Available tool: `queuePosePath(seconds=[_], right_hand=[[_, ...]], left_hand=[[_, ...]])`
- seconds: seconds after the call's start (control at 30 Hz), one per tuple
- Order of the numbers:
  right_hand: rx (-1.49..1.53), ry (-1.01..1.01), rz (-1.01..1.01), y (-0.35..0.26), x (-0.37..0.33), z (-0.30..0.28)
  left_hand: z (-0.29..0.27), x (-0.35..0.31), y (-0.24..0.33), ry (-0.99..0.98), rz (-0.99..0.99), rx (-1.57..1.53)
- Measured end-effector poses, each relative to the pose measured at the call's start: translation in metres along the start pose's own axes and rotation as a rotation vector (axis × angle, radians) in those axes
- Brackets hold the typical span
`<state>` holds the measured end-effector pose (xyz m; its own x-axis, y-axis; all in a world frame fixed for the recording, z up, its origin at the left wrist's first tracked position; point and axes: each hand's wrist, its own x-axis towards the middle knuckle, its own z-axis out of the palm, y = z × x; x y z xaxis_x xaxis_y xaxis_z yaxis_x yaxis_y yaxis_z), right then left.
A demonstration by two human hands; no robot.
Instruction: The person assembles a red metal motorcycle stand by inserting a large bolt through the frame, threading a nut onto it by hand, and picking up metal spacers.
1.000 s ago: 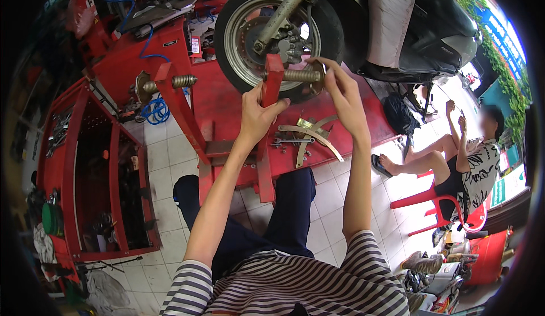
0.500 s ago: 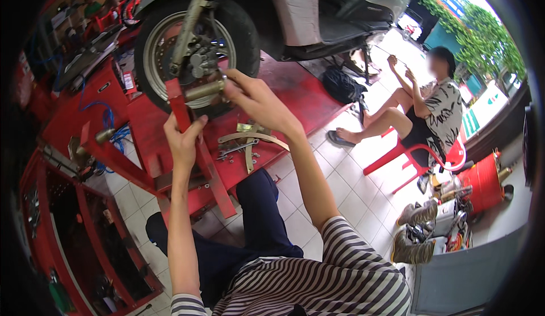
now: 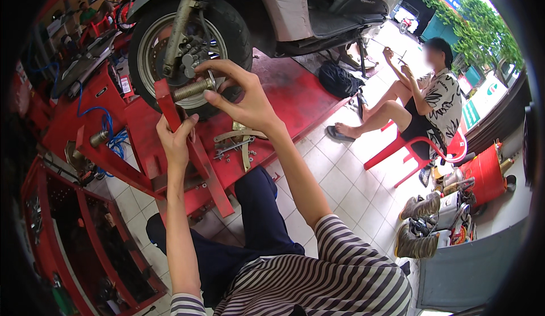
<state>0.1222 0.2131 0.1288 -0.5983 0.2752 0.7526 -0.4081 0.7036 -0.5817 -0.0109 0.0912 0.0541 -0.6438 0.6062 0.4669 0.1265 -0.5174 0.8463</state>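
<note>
A large threaded bolt [image 3: 192, 90] sticks out sideways from the upper end of a red metal bar [image 3: 166, 101], in front of a scooter's front wheel [image 3: 153, 60]. My left hand [image 3: 177, 137] is closed round that bar just below the bolt, its thumb lying across the metal. The fingers of my right hand [image 3: 243, 95] curl round the bolt's flat outer end, the thumb below and the index finger above. A second red bar [image 3: 116, 165] slants away on the left and carries another threaded bolt [image 3: 99, 139]. Where the bolt enters the bar is partly hidden.
Curved metal pieces [image 3: 244, 134], wrenches and small nuts lie on the red platform [image 3: 284, 97] under the scooter. A seated person [image 3: 434, 100] is on a red chair [image 3: 392, 154] to the right. Below left stands a red tool cabinet [image 3: 85, 225]; boots [image 3: 417, 239] stand at right.
The fingers of my right hand have shifted round the bolt's end, with the index finger raised above it. My left hand keeps its hold on the bar. The whole view has shifted slightly.
</note>
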Motion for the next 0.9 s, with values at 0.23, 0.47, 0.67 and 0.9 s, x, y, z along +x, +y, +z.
queuePosePath(seconds=[0.23, 0.47, 0.67, 0.9], right_hand=[[0.230, 0.030, 0.382, 0.006, 0.001, 0.004], [0.020, -0.066, -0.075, 0.001, 0.000, -0.007], [0.101, -0.032, 0.219, -0.004, -0.005, 0.002], [0.030, -0.033, 0.454, -0.008, 0.004, 0.000]], left_hand=[[0.001, 0.000, -0.002, -0.007, 0.009, 0.007], [0.001, 0.000, 0.001, -0.004, 0.006, -0.009], [0.001, 0.000, -0.002, -0.012, 0.009, -0.041], [0.000, 0.000, -0.002, -0.002, 0.014, -0.048]])
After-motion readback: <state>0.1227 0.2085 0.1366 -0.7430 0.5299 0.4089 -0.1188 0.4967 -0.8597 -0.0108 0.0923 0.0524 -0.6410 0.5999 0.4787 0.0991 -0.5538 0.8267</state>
